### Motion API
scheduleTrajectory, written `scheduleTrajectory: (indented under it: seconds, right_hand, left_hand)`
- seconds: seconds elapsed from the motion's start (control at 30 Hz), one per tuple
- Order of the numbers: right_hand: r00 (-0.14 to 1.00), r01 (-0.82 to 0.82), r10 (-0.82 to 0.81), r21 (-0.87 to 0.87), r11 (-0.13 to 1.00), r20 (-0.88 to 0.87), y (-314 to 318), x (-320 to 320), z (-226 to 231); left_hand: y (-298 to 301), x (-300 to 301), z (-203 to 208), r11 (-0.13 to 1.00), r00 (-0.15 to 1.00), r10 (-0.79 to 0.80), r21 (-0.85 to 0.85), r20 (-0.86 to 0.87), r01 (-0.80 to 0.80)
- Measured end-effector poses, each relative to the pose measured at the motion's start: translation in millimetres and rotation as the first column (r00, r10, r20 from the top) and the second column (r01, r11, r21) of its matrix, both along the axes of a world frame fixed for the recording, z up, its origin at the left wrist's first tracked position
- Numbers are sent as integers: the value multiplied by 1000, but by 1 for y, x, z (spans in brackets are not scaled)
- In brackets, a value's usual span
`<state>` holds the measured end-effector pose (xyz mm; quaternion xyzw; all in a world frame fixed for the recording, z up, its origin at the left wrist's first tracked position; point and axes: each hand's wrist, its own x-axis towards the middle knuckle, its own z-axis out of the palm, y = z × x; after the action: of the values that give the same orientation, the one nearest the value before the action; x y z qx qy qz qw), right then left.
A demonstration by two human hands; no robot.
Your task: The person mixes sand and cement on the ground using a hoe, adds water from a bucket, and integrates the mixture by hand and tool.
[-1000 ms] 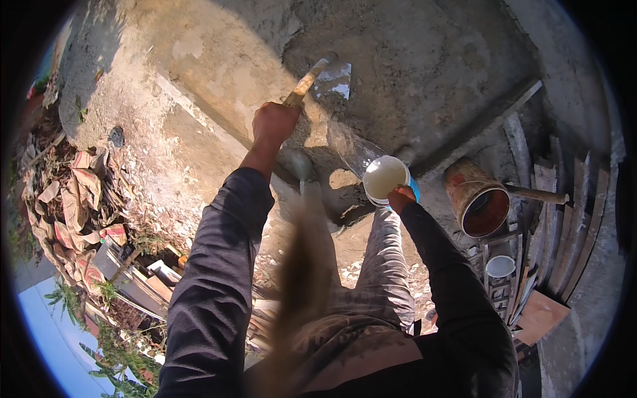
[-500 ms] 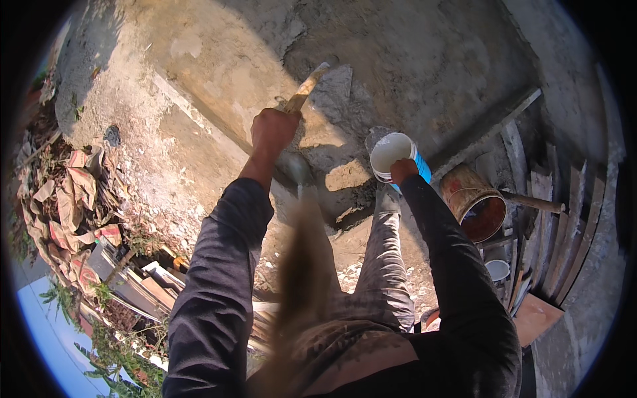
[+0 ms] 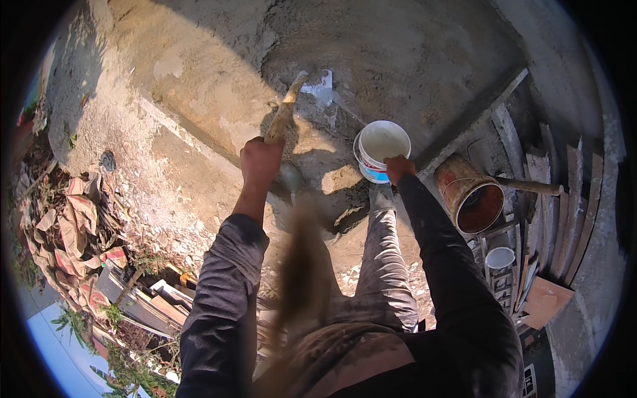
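My left hand (image 3: pixel 260 160) grips the wooden handle of a brush (image 3: pixel 286 109) held out against a rough cement wall (image 3: pixel 411 60). The brush's head touches a wet white patch (image 3: pixel 323 86) on the grey plaster. My right hand (image 3: pixel 398 168) holds a small white bucket (image 3: pixel 380 150) by its rim, just right of the brush and close to the wall. The bucket's inside looks white. Both dark sleeves reach up from the lower edge, and a blurred strand hangs between them.
A rusty orange bucket (image 3: pixel 472 196) rests on planks (image 3: pixel 564 199) at the right, with a small white cup (image 3: pixel 499 257) below it. Far below at the left lie crumpled brown sacks (image 3: pixel 73 225) and rubble. A grey ledge (image 3: pixel 464 126) runs diagonally under the wall.
My right hand has lifted the white bucket up toward the wall. The brush in my left hand has shifted slightly along the plaster near the white patch.
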<state>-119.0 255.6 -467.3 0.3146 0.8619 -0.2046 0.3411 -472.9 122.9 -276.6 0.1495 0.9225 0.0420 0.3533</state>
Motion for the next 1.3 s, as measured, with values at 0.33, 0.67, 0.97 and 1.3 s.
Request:
scheduleTrajectory:
  seconds: [0.33,0.67,0.97,1.3]
  right_hand:
    - [973,-174,176,-22,984,148,25,25,13]
    - [962,-264,263,7,964,73,24,8,3]
    - [988,-143,147,68,987,-49,5,-27,13]
    - [908,406,-413,89,909,73,-43,134,0]
  left_hand:
    - [5,19,-9,991,997,-77,-112,-22,74]
    - [-118,159,-2,983,994,95,156,54,-102]
    - [-179,202,-44,935,852,328,-10,408,-355]
    - [-211,197,-84,912,811,402,-101,425,-399]
